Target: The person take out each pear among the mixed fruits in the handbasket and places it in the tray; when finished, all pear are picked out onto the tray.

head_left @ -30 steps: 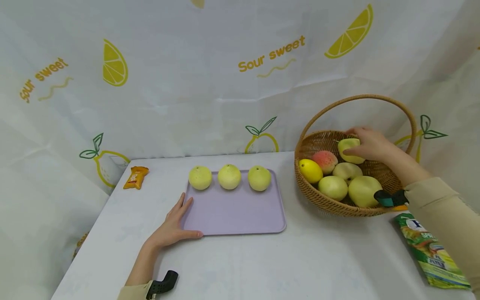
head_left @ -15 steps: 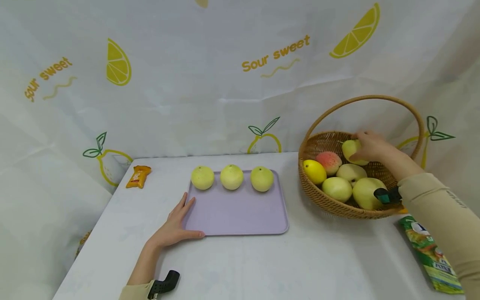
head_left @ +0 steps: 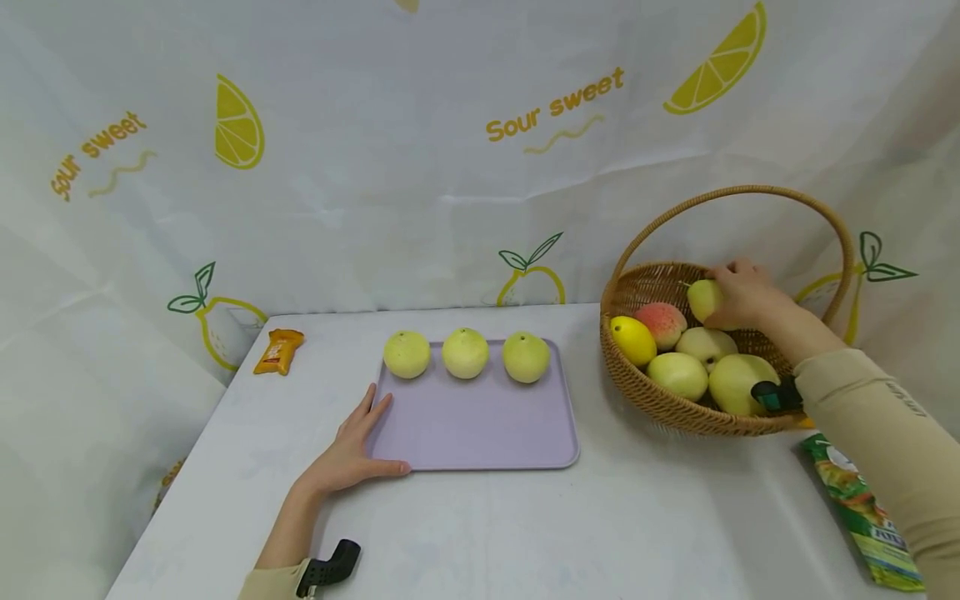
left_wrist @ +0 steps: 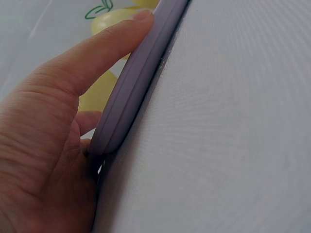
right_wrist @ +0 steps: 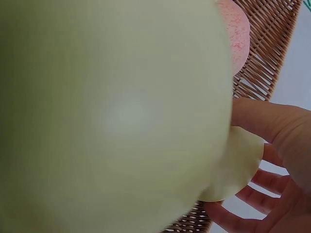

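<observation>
My right hand [head_left: 750, 296] reaches into the wicker basket [head_left: 652, 407] and grips a yellow-green pear [head_left: 702, 298], its stem pointing left. In the right wrist view, the thumb and fingers curve around that pear [right_wrist: 240, 160], while a large pale fruit [right_wrist: 121, 111] blocks much of the picture. On the table, my left hand [head_left: 347, 454] lies at the near left corner of the lilac tray [head_left: 480, 429]. Its fingers are spread, and the thumb touches the tray's rim [left_wrist: 138, 77] in the left wrist view. Several round yellow-green pears, including one pear [head_left: 466, 353], line the tray's far edge.
Beside the held pear, the basket contains a lemon [head_left: 633, 340], a peach [head_left: 662, 325] and several pale green fruits [head_left: 677, 377]. Its tall handle [head_left: 738, 191] arches overhead. An orange packet [head_left: 279, 351] lies at far left, a green bag [head_left: 862, 512] at right under my forearm.
The head view has shifted slightly, moving the scene a little rightward. My right hand has closed further over the pear, covering more of it. The left hand stays at the tray corner.
</observation>
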Action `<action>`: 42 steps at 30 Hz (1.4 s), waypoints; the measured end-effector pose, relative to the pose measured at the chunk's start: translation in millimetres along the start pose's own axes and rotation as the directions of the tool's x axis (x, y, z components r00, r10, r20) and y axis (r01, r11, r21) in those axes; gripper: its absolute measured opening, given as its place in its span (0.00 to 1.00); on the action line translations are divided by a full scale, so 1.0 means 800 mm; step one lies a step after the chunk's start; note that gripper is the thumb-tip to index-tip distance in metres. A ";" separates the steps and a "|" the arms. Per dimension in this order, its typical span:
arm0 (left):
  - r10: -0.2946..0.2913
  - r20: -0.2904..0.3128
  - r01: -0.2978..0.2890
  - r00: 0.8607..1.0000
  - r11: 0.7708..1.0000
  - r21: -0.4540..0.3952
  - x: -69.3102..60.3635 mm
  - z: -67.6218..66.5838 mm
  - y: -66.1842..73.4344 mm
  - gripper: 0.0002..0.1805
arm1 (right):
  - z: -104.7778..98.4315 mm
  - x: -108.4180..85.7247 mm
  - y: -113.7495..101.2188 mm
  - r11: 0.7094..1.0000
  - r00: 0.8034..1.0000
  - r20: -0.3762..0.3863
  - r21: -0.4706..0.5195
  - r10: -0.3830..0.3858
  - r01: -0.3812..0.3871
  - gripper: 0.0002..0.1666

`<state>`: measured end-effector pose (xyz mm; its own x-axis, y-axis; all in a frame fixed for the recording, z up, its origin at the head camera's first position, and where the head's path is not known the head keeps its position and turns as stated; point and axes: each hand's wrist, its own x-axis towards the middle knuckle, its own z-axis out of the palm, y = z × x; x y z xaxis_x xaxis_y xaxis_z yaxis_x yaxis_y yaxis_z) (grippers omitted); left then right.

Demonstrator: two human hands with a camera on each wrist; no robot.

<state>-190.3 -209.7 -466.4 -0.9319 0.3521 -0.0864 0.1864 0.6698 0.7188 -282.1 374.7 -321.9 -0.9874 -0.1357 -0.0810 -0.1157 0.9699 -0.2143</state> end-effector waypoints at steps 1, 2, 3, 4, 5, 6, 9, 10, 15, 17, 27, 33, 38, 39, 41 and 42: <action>0.000 0.000 0.000 1.000 1.000 0.001 0.000 0.000 0.000 0.63 | 0.000 0.000 0.001 1.000 1.000 -0.001 -0.004 -0.006 0.006 0.45; 0.001 -0.001 -0.001 1.000 1.000 0.002 0.000 -0.001 0.000 0.63 | -0.001 0.000 0.001 1.000 1.000 -0.001 -0.010 -0.013 0.013 0.46; 0.001 -0.001 -0.001 1.000 1.000 0.003 0.000 -0.001 0.001 0.63 | -0.001 0.000 0.001 1.000 1.000 -0.003 -0.017 -0.021 0.021 0.46; 0.001 -0.001 -0.001 1.000 1.000 0.002 0.000 -0.001 0.001 0.63 | -0.001 0.000 0.002 0.999 1.000 -0.004 -0.021 -0.028 0.028 0.46; 0.000 -0.002 0.000 1.000 1.000 0.002 0.000 -0.002 0.001 0.63 | -0.001 0.000 0.003 0.999 0.999 -0.007 -0.028 -0.036 0.035 0.46; 0.000 -0.002 0.000 1.000 1.000 0.000 0.000 -0.002 0.002 0.63 | -0.001 0.001 0.003 0.999 0.999 -0.008 -0.035 -0.041 0.041 0.46; -0.007 0.001 0.007 1.000 1.000 -0.004 -0.001 -0.002 0.002 0.63 | -0.002 0.000 0.003 0.997 0.998 -0.016 -0.051 -0.053 0.052 0.46; -0.010 0.004 0.010 1.000 1.000 -0.006 -0.001 -0.001 0.002 0.63 | -0.002 0.000 0.003 0.997 0.998 -0.018 -0.052 -0.056 0.055 0.46; -0.018 0.011 0.018 1.000 1.000 -0.008 0.000 0.000 0.003 0.62 | -0.006 -0.004 0.000 0.996 0.996 -0.037 -0.048 -0.075 0.073 0.45; -0.020 0.011 0.020 1.000 1.000 -0.008 0.000 0.000 0.003 0.62 | -0.009 -0.007 -0.004 0.996 0.995 -0.050 -0.038 -0.083 0.081 0.45; -0.016 0.009 0.016 1.000 1.000 -0.009 -0.001 0.000 0.003 0.63 | -0.024 -0.022 -0.028 0.995 0.992 -0.077 0.027 -0.095 0.097 0.47; -0.012 0.006 0.012 1.000 1.000 -0.007 -0.001 0.000 0.002 0.63 | -0.031 -0.033 -0.042 0.993 0.993 -0.086 0.069 -0.086 0.092 0.49; -0.003 0.000 0.003 1.000 1.000 0.000 -0.001 0.000 0.001 0.63 | -0.035 -0.046 -0.054 0.987 0.992 -0.092 0.126 -0.084 0.095 0.49; -0.001 -0.001 0.001 1.000 1.000 0.000 -0.001 0.000 0.001 0.63 | -0.035 -0.048 -0.056 0.985 0.992 -0.094 0.140 -0.086 0.099 0.49; 0.004 -0.003 -0.004 1.000 1.000 0.001 -0.001 0.000 0.000 0.63 | -0.035 -0.054 -0.060 0.980 0.992 -0.090 0.172 -0.084 0.098 0.49; 0.006 -0.003 -0.006 1.000 1.000 0.001 -0.001 0.000 0.000 0.62 | -0.035 -0.057 -0.062 0.978 0.993 -0.087 0.186 -0.078 0.093 0.48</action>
<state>-189.7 -209.5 -466.2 -0.9317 0.3543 -0.0795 0.1927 0.6681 0.7187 -234.3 338.6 -280.4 -0.9810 -0.1930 0.0206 -0.1851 0.8982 -0.3986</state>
